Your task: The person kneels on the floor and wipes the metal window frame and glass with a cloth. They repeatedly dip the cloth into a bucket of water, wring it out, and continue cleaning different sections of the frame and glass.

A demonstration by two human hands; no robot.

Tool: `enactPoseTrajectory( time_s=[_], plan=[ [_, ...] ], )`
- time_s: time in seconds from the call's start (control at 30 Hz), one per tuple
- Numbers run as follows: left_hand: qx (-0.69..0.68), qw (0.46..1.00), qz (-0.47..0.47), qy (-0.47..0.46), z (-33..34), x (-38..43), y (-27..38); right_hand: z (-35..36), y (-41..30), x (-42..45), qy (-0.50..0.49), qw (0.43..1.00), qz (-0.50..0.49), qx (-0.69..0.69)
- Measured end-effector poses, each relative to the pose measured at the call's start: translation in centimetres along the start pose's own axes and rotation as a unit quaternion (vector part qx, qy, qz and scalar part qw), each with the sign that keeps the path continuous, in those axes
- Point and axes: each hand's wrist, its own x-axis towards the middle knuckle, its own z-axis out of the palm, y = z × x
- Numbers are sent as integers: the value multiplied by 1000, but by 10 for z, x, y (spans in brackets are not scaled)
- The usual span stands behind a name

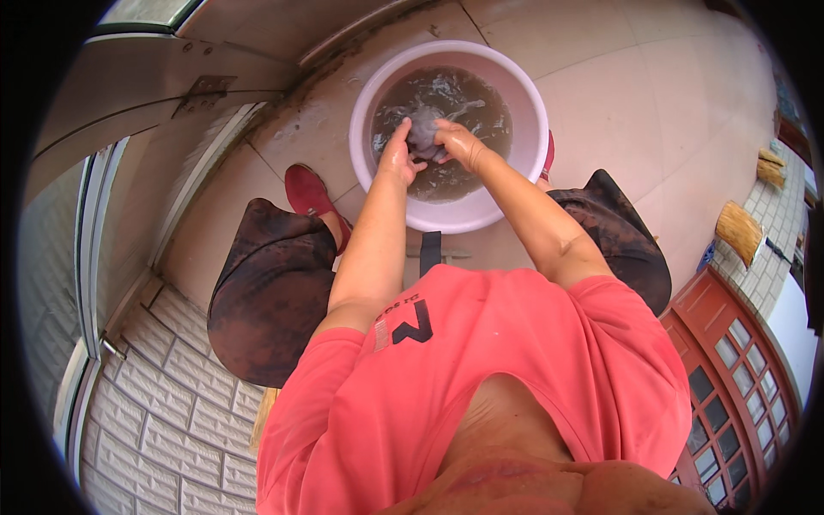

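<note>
Murky water fills the lower part of a pale pink plastic basin (364, 164) on the floor between my feet. A wet, greyish cloth (423, 132) lies bunched in that water, with a strand trailing toward the far right. My right hand (458, 143) grips the cloth's right side, its fingertips partly hidden in the folds. On the left side, my left hand (400, 154) is cupped against the cloth with thumb and fingers spread; whether it grips any fabric is unclear. Both hands look wet.
A metal door with a hinge (205, 93) stands at the left, above a brick-patterned wall (174, 380). My red shoe (308, 190) is left of the basin. Tiled floor (618, 109) extends right, toward wooden stumps (739, 233) and a red paned door (727, 341).
</note>
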Motion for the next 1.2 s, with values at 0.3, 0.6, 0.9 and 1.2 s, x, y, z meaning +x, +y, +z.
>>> enactPoseTrajectory(
  time_s=[0.3, 0.6, 0.9, 1.2],
  plan=[
    [-153, 967, 59, -195, -1, -2, 3, 49, -45, -51, 140, 878, -274, -366],
    [-116, 990, 31, -79, 19, -3, 8, 37, -31, -50, 140, 852, -367, -347],
    [73, 989, 120, 42, 50, -16, 7, -34, 1, 33, 136, 961, -86, -225],
    [40, 991, 52, 117, 3, 0, 13, -23, 45, 35, 14, 883, -66, -464]
  ],
)
